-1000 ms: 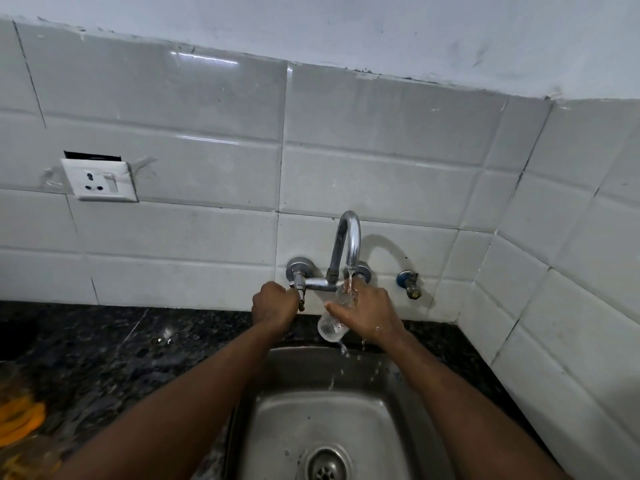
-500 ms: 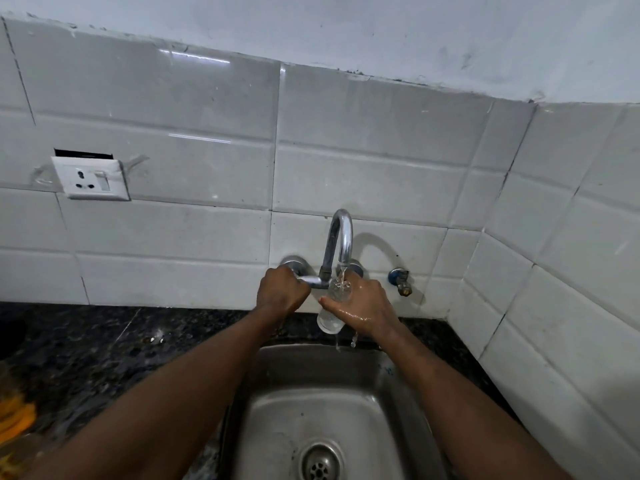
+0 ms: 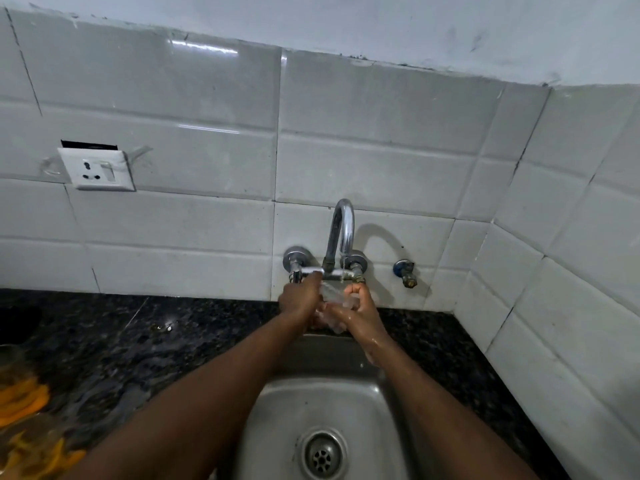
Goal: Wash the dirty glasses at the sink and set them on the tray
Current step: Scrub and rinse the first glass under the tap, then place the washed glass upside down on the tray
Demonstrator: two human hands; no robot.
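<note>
A small clear glass point(image 3: 333, 295) is held under the chrome tap point(image 3: 341, 233), where a thin stream of water falls on it. My right hand point(image 3: 358, 311) is wet and wrapped around the glass from the right. From the left, my left hand point(image 3: 298, 298) presses against the same glass just below the tap's left handle point(image 3: 298, 271). Both hands hover over the back rim of the steel sink point(image 3: 277, 403). Fingers and splashing water hide most of the glass.
A dark granite counter point(image 3: 145, 341) runs to the left of the sink. An orange-patterned tray point(image 3: 24, 410) shows at the left edge, blurred. A white wall socket point(image 3: 97, 169) sits on the tiles, and a small blue valve point(image 3: 405, 271) is right of the tap.
My left hand has left the tap's left handle and come down onto the glass. The glass has tipped from upright to lying between both hands.
</note>
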